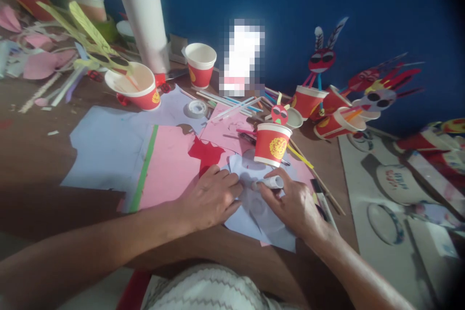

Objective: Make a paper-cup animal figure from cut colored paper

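My right hand (290,198) grips a white tube (273,182) that looks like a glue stick, its narrow end pointing left over pale bluish paper (274,232). My left hand (216,197) lies on the papers just to the left, fingers curled in and close to the tube's tip. What those fingers hold, if anything, is hidden. Beyond the left hand lies a red paper cutout (207,152) on a pink sheet (169,164). Right above the tube stands a red paper cup (272,145) with a yellow emblem, and a small red paper face (279,115) shows above its rim.
Behind the papers are a tape roll (197,108), several straws (236,106) and a red cup (199,65). A cup with yellow paper strips (132,85) stands left, near a tall white cylinder (143,14). Decorated cups (339,123) stand right, beside a pale board (366,184).
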`<state>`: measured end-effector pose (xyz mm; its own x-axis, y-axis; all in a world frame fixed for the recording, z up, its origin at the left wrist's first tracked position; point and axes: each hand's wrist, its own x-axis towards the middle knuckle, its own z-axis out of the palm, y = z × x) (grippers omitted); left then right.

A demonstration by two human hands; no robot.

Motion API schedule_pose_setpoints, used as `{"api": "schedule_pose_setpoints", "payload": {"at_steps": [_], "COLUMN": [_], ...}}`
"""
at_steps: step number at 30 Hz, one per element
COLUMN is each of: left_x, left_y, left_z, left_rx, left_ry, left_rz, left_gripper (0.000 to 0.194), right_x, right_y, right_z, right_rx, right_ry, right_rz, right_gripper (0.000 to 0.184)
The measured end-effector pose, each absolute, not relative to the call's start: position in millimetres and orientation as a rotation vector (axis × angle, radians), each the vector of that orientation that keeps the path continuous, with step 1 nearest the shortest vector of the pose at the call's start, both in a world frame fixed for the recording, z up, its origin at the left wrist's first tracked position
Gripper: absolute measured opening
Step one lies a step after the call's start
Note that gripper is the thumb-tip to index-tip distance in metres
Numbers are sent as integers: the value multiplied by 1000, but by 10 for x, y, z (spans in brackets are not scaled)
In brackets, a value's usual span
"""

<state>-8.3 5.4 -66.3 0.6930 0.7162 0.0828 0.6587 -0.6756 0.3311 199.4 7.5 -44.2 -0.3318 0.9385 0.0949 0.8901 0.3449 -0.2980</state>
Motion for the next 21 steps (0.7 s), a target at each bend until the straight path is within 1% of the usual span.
{"api": "schedule_pose_setpoints", "payload": {"at_steps": [10,13,17,21], "left_x": [-85,-83,-85,-88], "left_y": [44,42,46,51], "left_z": [-697,-695,-678,-688], "left_rx": [2634,2636,2648,2642], "left_ry": [1087,1094,1090,1094], "left_rz": [341,337,300,315], "left_gripper": [24,26,30,29], "right_x": [1984,1996,2069,2099], "right_y": [43,72,109,102], "right_z": [-424,-411,-368,-312], "right_rx": [-1643,-1689,-1783,-1743], "right_ry": [-2314,-2242,-1866,-1677], "right_rz": [364,540,894,1001], "right_gripper": [21,21,17,13]}}
